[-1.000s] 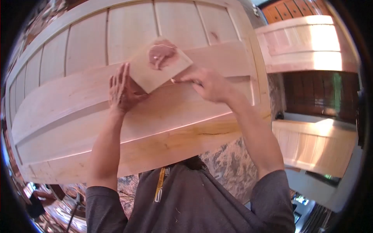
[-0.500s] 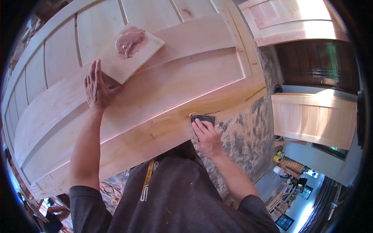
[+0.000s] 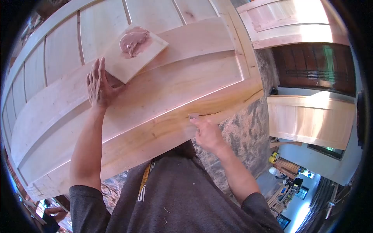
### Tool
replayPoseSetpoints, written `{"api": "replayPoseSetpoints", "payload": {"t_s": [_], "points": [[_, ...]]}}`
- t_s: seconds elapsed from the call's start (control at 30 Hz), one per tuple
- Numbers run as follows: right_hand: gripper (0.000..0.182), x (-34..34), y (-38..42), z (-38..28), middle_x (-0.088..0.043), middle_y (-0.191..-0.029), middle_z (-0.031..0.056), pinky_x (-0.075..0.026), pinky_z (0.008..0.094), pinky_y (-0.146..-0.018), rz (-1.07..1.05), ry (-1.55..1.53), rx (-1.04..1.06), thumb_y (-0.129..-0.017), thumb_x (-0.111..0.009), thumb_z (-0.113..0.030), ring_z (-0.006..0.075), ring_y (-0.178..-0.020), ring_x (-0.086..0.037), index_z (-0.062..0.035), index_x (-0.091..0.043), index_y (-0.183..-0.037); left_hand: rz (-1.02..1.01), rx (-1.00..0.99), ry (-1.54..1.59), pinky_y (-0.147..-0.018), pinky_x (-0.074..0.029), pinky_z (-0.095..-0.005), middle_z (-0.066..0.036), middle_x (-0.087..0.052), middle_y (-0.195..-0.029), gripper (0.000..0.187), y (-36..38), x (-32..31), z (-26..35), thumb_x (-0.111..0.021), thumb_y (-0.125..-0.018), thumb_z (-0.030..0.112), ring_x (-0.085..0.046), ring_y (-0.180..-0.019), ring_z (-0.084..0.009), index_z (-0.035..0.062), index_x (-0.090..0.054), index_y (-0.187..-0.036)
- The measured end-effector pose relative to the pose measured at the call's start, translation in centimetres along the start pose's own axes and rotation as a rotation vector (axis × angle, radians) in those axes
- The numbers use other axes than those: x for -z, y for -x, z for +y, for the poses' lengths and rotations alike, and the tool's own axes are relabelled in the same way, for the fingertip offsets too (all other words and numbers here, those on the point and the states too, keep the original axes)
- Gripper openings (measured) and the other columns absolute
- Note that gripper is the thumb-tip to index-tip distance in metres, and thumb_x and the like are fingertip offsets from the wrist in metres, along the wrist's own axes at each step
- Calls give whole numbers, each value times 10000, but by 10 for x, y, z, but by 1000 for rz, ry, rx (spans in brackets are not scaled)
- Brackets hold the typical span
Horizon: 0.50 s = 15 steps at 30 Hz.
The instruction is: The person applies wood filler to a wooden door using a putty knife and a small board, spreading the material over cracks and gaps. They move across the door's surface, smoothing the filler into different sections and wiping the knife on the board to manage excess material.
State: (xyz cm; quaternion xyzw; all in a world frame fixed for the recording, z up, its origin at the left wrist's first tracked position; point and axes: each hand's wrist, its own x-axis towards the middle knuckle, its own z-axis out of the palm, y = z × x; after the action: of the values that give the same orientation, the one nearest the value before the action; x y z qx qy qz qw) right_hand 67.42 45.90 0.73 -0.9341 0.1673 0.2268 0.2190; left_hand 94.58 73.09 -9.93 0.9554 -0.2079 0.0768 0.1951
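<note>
Pale wood fills the view: a large door (image 3: pixel 155 89) of unfinished boards lies flat on the bench, and the person leans over its near edge. A dark crack (image 3: pixel 229 106) runs along that edge rail toward the corner, and it looks unfilled as yet, so the patching seems to be barely begun, with most of the split left to do. A small square board (image 3: pixel 136 52) carrying a dab of pinkish filler (image 3: pixel 134 40) rests on the door. The left hand (image 3: pixel 99 83) lies flat with fingers spread, its thumb side touching the board's near corner and pinning it, gripping nothing. The right hand (image 3: pixel 208 134) reaches to the crack's near end with fingers extended; its grip seems pinched on something small and thin, though what it holds cannot be told.
</note>
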Motion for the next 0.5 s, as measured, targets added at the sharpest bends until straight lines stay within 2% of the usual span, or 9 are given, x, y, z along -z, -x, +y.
{"api": "replayPoseSetpoints", "payload": {"t_s": [0.17,0.27,0.37,0.5], "points": [[451,9,8,17,-676,-1277,125,-544,416,-973,-19,135,246,-828,-587,-50,334,-1165,-624,-42,-649,-1274,64,-30,27,-1165,-311,-488,-150,-368,-1580,1269,1,-4,-3,-893,-570,585,-381,-1426,-341,111,-273,-1570],[432,12,8,45,-664,-1302,106,-557,404,-954,163,234,286,-850,-590,-56,308,-1164,-618,-38,-637,-1279,66,-22,28,-1163,-320,-490,-150,-371,-1582,1268,1,-5,-5,-899,-569,574,-393,-1418,-349,121,-271,-1573],[402,-11,19,55,-676,-1283,102,-574,383,-921,204,276,342,-858,-596,-65,280,-1170,-612,-36,-648,-1256,45,-27,27,-1168,-305,-485,-151,-372,-1575,1245,3,-6,-3,-901,-583,555,-373,-1429,-338,106,-280,-1565],[412,6,17,66,-682,-1269,110,-588,374,-884,191,268,343,-850,-613,-84,267,-1154,-618,-41,-652,-1258,56,-3,11,-1176,-296,-480,-147,-369,-1574,1243,0,-7,-3,-909,-577,527,-365,-1433,-333,104,-280,-1561]]}}
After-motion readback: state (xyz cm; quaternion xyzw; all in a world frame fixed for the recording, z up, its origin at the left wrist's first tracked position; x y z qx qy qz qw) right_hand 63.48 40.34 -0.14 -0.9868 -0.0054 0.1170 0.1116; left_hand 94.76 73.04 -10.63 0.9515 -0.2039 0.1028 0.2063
